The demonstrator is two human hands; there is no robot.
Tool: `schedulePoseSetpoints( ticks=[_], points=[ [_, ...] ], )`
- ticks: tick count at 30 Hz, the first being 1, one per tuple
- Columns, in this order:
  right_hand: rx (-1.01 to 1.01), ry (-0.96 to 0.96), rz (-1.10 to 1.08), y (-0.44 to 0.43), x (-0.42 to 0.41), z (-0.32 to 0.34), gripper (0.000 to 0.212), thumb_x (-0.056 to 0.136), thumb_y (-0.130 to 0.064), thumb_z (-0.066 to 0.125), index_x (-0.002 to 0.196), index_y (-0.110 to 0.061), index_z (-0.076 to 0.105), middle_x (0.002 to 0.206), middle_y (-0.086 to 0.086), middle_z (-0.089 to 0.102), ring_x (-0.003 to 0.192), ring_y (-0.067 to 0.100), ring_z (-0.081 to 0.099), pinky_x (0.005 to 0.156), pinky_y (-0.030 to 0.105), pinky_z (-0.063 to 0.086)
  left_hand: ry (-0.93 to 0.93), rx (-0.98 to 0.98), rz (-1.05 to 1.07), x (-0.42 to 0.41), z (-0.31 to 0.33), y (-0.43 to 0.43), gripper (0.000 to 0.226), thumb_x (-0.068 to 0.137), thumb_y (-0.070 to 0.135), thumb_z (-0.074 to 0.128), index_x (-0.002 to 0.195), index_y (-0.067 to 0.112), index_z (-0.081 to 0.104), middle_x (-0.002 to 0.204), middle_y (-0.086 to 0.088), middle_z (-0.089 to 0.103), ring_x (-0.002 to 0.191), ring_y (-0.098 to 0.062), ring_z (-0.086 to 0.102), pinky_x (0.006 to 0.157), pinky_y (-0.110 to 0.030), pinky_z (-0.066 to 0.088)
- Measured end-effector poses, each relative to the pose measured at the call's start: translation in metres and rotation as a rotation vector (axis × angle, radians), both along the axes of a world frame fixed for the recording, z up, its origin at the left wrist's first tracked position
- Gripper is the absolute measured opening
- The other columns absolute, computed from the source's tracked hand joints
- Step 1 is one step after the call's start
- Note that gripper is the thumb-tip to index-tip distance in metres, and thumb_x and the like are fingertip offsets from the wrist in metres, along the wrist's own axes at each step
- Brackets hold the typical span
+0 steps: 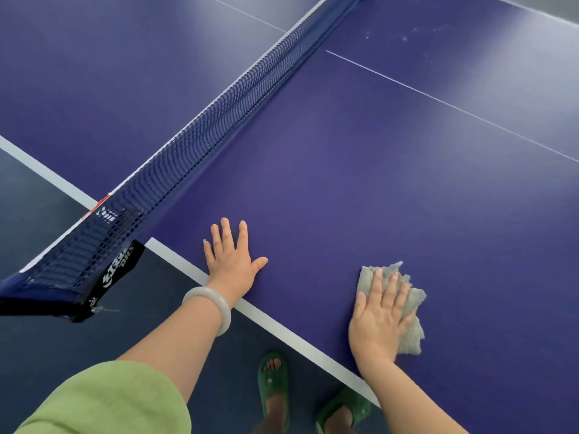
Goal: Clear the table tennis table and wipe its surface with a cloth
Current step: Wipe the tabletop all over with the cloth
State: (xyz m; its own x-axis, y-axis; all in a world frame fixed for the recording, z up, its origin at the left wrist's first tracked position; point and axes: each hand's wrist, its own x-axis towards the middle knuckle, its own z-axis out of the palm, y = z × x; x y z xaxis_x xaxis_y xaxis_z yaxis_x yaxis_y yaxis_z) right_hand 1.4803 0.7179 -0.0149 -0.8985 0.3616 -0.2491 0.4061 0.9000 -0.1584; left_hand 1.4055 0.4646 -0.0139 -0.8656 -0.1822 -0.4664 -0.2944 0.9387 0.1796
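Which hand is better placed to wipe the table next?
The right hand: it lies flat on the grey cloth on the table tennis table. The left hand rests bare near the net, holding nothing.

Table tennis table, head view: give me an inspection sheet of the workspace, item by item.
Surface: blue table with white lines; pale smudges at the far right.
Job's things: grey cloth lies on the table near its edge.
Clutter: nothing seen.
Hands: left hand flat on the table, fingers spread; right hand presses the cloth with straight fingers.
Cables: nothing seen.
Surroundings: net on the left; dark floor; green slippers below the edge.
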Motion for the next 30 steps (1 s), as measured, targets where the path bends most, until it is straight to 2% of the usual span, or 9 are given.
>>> schedulePoseSetpoints(
  ticks=[3, 9, 12, 16, 18, 22, 25, 28, 30],
  points=[
    [0.041, 0.031, 0.320, -0.022, 0.018, -0.003, 0.057, 0.102, -0.043, 0.002, 0.154, -0.030, -0.018, 0.162, -0.001, -0.025, 0.148, 0.020, -0.027, 0.122, 0.050, -0.007, 0.131, -0.025, -0.121, 0.012, 0.008, 0.041, 0.088, 0.096, 0.059, 0.042, 0.155, 0.019, -0.009, 0.160, -0.014, -0.022, 0.148, -0.034, -0.019, 0.121, -0.049, -0.003],
    [0.006, 0.022, 0.408, 0.061, 0.079, 0.003, 0.058, 0.105, -0.042, 0.005, 0.153, -0.023, 0.032, 0.162, 0.002, 0.024, 0.150, 0.023, 0.019, 0.115, 0.049, 0.020, 0.063, 0.074, -0.429, 0.048, 0.001, 0.137, 0.101, 0.089, 0.074, 0.036, 0.146, 0.026, -0.033, 0.152, -0.011, -0.042, 0.140, -0.033, -0.037, 0.116, -0.051, -0.018],
    [0.029, 0.029, 0.152, 0.121, 0.099, 0.000, 0.058, 0.102, -0.043, 0.009, 0.155, -0.026, 0.023, 0.165, -0.002, 0.014, 0.152, 0.017, 0.006, 0.120, 0.045, 0.012, 0.008, 0.028, -0.422, 0.050, -0.004, 0.148, 0.119, 0.080, 0.082, 0.041, 0.130, 0.027, -0.051, 0.141, -0.012, -0.055, 0.133, -0.036, -0.047, 0.106, -0.053, -0.029],
    [-0.003, 0.043, -0.664, 0.166, 0.073, 0.010, 0.056, 0.104, -0.036, 0.018, 0.159, -0.025, 0.009, 0.166, 0.001, -0.001, 0.152, 0.022, -0.006, 0.120, 0.054, 0.005, -0.030, 0.029, -0.417, 0.048, -0.006, 0.148, 0.119, 0.078, 0.084, 0.038, 0.127, 0.027, -0.054, 0.136, -0.011, -0.059, 0.127, -0.035, -0.053, 0.104, -0.054, -0.030],
    [-0.066, 0.021, -0.815, 0.154, 0.047, 0.016, 0.058, 0.105, -0.035, 0.021, 0.159, -0.023, 0.004, 0.166, 0.004, -0.006, 0.152, 0.025, -0.011, 0.120, 0.055, 0.001, -0.038, 0.029, -0.421, 0.047, -0.006, 0.148, 0.118, 0.078, 0.085, 0.037, 0.128, 0.027, -0.053, 0.135, -0.010, -0.061, 0.124, -0.034, -0.056, 0.104, -0.054, -0.029],
    [-0.021, 0.057, -0.112, 0.096, 0.041, 0.000, 0.061, 0.105, -0.039, 0.021, 0.156, -0.031, -0.013, 0.163, -0.003, -0.022, 0.150, 0.019, -0.022, 0.122, 0.050, -0.002, -0.065, 0.030, -0.421, 0.044, -0.003, 0.149, 0.116, 0.079, 0.084, 0.037, 0.127, 0.028, -0.053, 0.134, -0.009, -0.061, 0.124, -0.033, -0.056, 0.107, -0.053, -0.028],
    [-0.013, 0.103, 0.340, 0.091, 0.084, -0.002, 0.060, 0.103, -0.039, 0.025, 0.158, -0.029, 0.006, 0.166, -0.003, 0.000, 0.153, 0.020, -0.003, 0.119, 0.047, 0.005, -0.080, 0.015, -0.428, 0.044, -0.001, 0.150, 0.117, 0.078, 0.085, 0.036, 0.124, 0.030, -0.055, 0.131, -0.008, -0.063, 0.123, -0.033, -0.055, 0.108, -0.054, -0.026],
    [0.033, 0.108, 0.327, 0.146, 0.124, -0.004, 0.058, 0.100, -0.038, 0.028, 0.157, -0.030, 0.018, 0.166, -0.005, 0.010, 0.153, 0.017, 0.006, 0.119, 0.045, 0.013, -0.079, 0.003, -0.431, 0.043, 0.003, 0.151, 0.116, 0.077, 0.086, 0.035, 0.125, 0.029, -0.054, 0.130, -0.008, -0.063, 0.127, -0.034, -0.052, 0.110, -0.054, -0.024],
    [0.062, 0.093, 0.044, 0.193, 0.143, -0.006, 0.056, 0.102, -0.038, 0.021, 0.157, -0.030, 0.016, 0.166, -0.006, 0.005, 0.153, 0.014, -0.002, 0.121, 0.046, 0.012, -0.072, -0.007, -0.433, 0.044, 0.007, 0.153, 0.116, 0.077, 0.085, 0.036, 0.131, 0.027, -0.049, 0.138, -0.011, -0.056, 0.134, -0.037, -0.044, 0.113, -0.055, -0.020]
  ],
)
